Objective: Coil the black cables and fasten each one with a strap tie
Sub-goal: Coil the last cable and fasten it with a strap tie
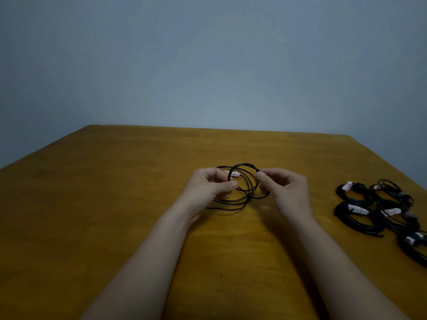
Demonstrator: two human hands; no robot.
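Black tied bundles [357, 219] lie right of held cable [247, 165].

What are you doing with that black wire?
A person is coiling a thin black cable over a wooden table. The left hand pinches one side of the loops and the right hand pinches the other. The loops are loose, with no strap that I can see. Several coiled cables lie at the table's right.
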